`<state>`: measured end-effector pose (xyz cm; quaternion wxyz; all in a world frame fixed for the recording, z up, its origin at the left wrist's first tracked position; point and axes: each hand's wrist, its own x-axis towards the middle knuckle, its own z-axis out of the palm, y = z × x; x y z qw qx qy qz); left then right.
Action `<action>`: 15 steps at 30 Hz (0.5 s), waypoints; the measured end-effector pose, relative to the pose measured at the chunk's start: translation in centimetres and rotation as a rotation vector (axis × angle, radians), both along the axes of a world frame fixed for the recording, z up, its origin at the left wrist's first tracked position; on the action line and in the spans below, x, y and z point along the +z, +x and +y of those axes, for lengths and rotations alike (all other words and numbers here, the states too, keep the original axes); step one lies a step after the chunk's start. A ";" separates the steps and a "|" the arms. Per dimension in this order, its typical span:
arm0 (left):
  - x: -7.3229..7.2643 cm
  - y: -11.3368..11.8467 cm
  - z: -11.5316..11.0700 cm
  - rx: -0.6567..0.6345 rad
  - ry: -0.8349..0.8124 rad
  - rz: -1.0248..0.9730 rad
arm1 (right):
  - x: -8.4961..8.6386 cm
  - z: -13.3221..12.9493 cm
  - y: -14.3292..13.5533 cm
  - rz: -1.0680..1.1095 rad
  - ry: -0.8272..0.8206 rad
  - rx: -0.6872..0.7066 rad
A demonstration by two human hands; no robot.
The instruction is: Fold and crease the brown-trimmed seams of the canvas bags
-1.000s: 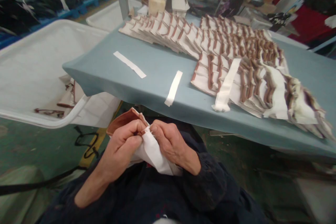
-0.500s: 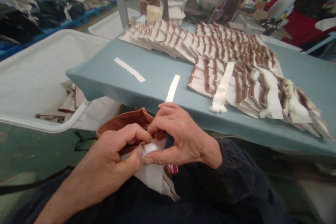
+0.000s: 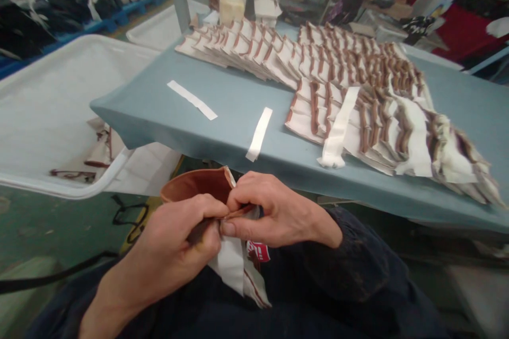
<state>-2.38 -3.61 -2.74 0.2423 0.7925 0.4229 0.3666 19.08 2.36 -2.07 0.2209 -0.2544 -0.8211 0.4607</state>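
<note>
Held above my lap, between both hands, is a sewn fabric piece [image 3: 233, 262] of off-white cloth with brown edging and a brown leather-like part [image 3: 194, 183]. My left hand [image 3: 170, 238] pinches its brown edge between thumb and bent fingers. Right beside it, my right hand [image 3: 274, 209] grips the same edge, thumb below and fingers curled over the top. The fingertips of both hands nearly meet. Part of the edge is covered by my fingers. A small red label [image 3: 258, 250] shows just under my right hand.
A blue-covered table [image 3: 222, 135] stands ahead, bearing overlapping off-white pieces with brown edging [image 3: 334, 66]. White strips lie on it, one near the front edge [image 3: 259, 134], another farther left [image 3: 192, 99]. A white bin [image 3: 71, 180] holding fabric pieces stands at left. A person sits behind.
My right hand has moved slightly down, and its fingers now press the brown edge together. The white inside that showed between my thumbs is now mostly covered by the edge.
</note>
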 end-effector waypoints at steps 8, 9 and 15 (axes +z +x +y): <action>-2.9 -0.7 0.8 -0.115 0.308 0.043 | -0.5 -0.3 -0.1 0.138 -0.676 0.030; -3.2 -0.7 1.0 -0.105 0.324 0.044 | -0.8 -0.4 -0.2 0.169 -0.721 0.011; -3.5 -0.2 0.7 0.002 0.300 0.019 | -0.9 -0.7 -0.3 0.232 -0.802 -0.040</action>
